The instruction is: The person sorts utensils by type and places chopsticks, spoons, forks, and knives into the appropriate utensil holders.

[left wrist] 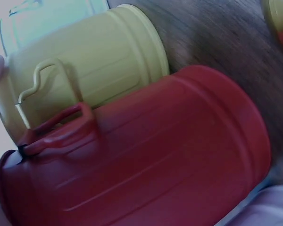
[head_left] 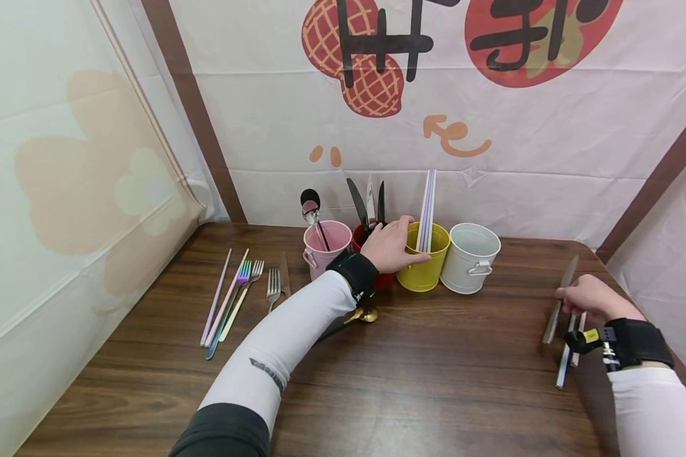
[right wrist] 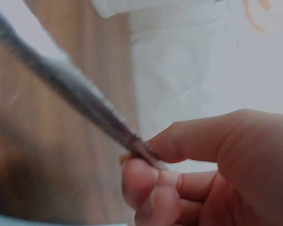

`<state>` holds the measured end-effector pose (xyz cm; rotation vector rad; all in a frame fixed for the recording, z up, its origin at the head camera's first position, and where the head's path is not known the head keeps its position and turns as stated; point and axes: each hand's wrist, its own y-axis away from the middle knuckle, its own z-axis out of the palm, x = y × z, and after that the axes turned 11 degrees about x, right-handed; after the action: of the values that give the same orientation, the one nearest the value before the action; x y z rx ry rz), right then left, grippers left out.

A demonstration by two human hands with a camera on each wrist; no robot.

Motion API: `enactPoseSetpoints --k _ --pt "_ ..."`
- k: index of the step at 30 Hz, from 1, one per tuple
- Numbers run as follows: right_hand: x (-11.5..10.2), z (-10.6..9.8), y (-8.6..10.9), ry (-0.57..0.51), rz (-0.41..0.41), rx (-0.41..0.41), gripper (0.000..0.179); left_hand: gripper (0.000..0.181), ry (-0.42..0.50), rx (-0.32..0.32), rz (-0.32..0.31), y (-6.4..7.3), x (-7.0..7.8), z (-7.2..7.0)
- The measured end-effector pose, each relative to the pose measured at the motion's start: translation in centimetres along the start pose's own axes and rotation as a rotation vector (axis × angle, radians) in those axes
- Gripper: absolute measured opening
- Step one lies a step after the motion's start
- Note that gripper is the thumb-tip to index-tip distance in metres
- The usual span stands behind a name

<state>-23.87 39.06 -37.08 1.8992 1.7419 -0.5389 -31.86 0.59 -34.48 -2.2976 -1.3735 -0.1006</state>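
My left hand (head_left: 387,246) reaches over the red bucket (left wrist: 170,155) and the yellow bucket (head_left: 424,274), its fingers and thumb spread at the yellow rim. The red bucket holds several knives (head_left: 359,204); the yellow one holds pale chopsticks (head_left: 426,212). At the table's right side, my right hand (head_left: 591,297) pinches a silver table knife (head_left: 551,325) between thumb and fingers. In the right wrist view its handle (right wrist: 89,101) slants up to the left, blurred. Chopsticks (head_left: 564,363) lie on the table below that hand.
A pink bucket (head_left: 316,259) with spoons (head_left: 310,206) stands left of the red one, a white bucket (head_left: 470,266) right of the yellow. Forks (head_left: 253,273) and chopsticks (head_left: 216,298) lie at left. A gold spoon (head_left: 369,315) lies near my left forearm. Cloth walls (head_left: 274,114) edge the table.
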Motion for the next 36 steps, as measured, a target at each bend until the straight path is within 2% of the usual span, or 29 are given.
enactPoseSetpoints --k 3,6,10,13,15,17,21,24,27,33,36 --pt "-1.4 -0.8 0.1 -0.023 -0.039 0.050 0.038 0.084 -0.017 -0.010 0.040 0.1 0.2 -0.8" --pt "-3.1 -1.8 0.2 -0.035 -0.072 0.118 0.040 0.085 -0.073 0.014 0.133 0.5 -0.2 -2.0" --pt "-5.6 -2.5 0.5 -0.108 -0.114 0.222 0.043 0.077 -0.197 0.106 0.302 1.8 -2.0 -3.5" --pt "-7.2 -2.8 0.8 -0.141 -0.173 0.307 0.043 0.069 -0.225 0.185 0.354 3.0 -3.8 -4.3" --pt "-8.3 -3.1 0.9 -0.155 -0.214 0.364 0.042 0.068 -0.191 0.220 0.318 3.8 -4.8 -4.6" --pt "-9.4 -3.3 0.8 -0.183 -0.236 0.404 0.042 0.071 -0.130 0.231 0.229 4.2 -5.6 -4.8" --pt "-11.8 -3.3 0.3 -0.236 -0.272 0.472 0.042 0.089 -0.023 0.178 -0.001 4.5 -6.3 -4.8" --pt "-13.8 -2.6 -0.1 -0.292 -0.313 0.513 0.040 0.105 0.012 0.137 -0.117 4.4 -6.4 -4.3" --pt "-15.5 -1.4 -0.7 -0.384 -0.353 0.535 0.035 0.113 0.002 0.123 -0.159 4.3 -6.4 -3.7" --pt "-18.6 1.4 -1.8 -0.602 -0.390 0.546 0.026 0.114 -0.003 0.131 -0.171 4.1 -6.4 -3.0" --pt "-20.1 2.7 -2.2 -0.658 -0.399 0.533 0.026 0.115 0.000 0.132 -0.185 3.9 -6.4 -3.0"
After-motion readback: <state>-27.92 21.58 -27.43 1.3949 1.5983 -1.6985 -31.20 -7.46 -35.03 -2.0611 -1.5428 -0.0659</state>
